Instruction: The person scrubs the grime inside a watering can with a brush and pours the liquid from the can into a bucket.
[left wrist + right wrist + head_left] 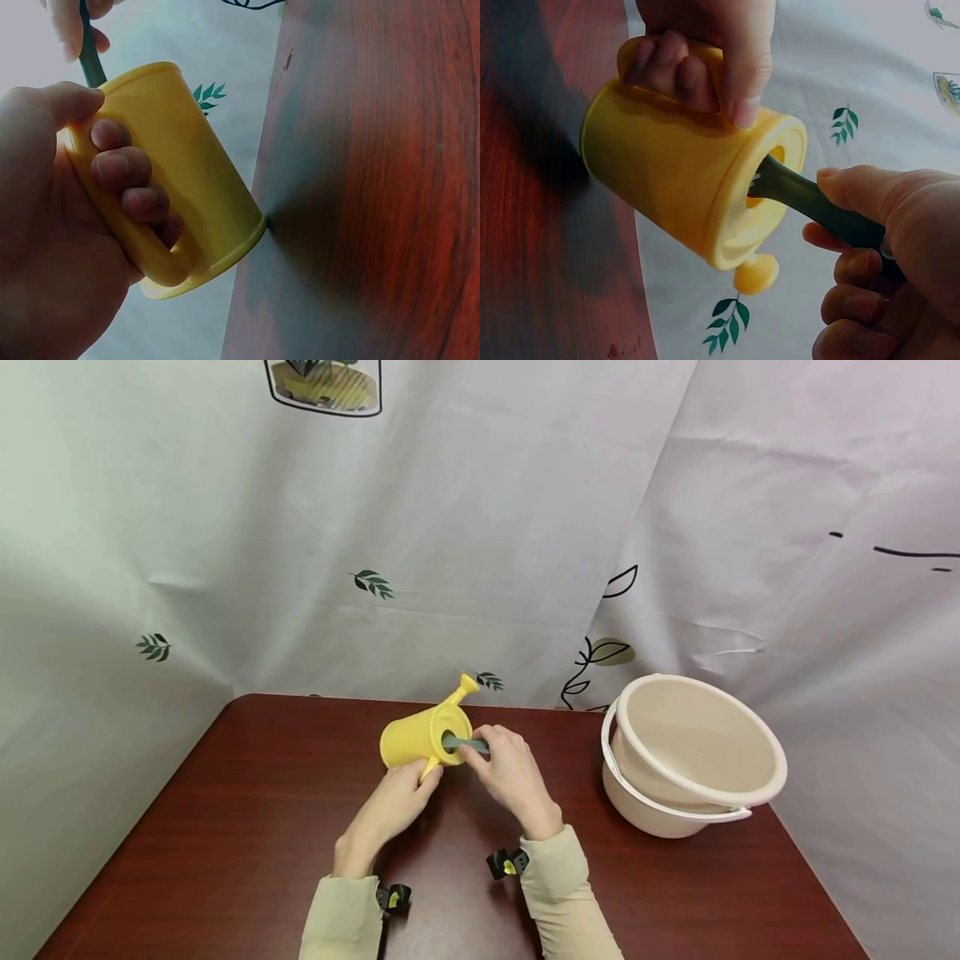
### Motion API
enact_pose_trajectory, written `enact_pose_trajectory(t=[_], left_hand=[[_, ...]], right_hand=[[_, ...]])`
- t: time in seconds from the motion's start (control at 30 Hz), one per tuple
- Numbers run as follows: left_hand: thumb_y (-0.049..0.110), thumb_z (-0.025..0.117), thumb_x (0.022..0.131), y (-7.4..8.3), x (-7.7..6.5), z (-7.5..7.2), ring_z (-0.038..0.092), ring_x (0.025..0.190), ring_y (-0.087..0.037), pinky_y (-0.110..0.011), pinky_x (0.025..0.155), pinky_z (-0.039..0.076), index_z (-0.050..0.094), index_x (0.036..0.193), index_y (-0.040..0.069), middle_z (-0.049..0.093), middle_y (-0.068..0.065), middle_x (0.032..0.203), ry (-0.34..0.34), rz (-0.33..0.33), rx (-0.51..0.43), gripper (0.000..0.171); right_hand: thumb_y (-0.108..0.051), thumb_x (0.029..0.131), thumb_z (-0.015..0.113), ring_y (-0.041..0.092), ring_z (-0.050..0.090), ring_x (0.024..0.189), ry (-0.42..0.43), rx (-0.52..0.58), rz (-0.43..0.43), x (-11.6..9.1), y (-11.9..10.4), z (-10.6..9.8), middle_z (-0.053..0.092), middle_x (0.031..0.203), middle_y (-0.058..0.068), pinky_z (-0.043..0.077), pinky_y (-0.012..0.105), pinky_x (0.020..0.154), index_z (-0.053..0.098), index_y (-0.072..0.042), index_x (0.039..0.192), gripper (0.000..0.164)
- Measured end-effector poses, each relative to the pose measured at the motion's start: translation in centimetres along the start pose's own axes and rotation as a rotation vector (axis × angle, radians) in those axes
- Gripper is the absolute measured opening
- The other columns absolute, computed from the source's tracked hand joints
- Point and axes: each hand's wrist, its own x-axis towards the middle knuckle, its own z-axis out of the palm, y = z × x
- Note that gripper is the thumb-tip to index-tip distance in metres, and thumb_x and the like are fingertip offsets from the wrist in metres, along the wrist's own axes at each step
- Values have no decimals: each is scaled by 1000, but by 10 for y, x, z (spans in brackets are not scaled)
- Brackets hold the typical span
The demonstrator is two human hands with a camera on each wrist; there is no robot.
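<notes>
Red table [225, 827], leaf-print cloth [465, 510] behind. Yellow watering can [408, 739] tilts at far middle; left hand [393, 802] grips its handle [139, 244], right hand [513, 777] pinches green tool [810, 196] in its opening [778, 154]. Best: brace can, centre tool.

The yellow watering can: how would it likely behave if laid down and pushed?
The watering can is probably stiff and light, as its smooth surface looks like plastic. Its rounded body might roll, though the handle and jutting spout would likely stop it.
</notes>
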Motion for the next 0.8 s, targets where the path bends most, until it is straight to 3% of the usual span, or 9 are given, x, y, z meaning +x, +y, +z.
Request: enact_pose_trajectory(t=[0.8], left_hand=[[27, 51, 103, -1, 2, 4, 40, 54, -10, -27, 57, 37, 46, 70, 15, 42, 4, 62, -5, 48, 50, 35]], right_hand=[[-28, 92, 69, 13, 49, 66, -49, -65, -2, 0, -1, 13, 53, 78, -3, 43, 28, 59, 66, -11, 92, 17]])
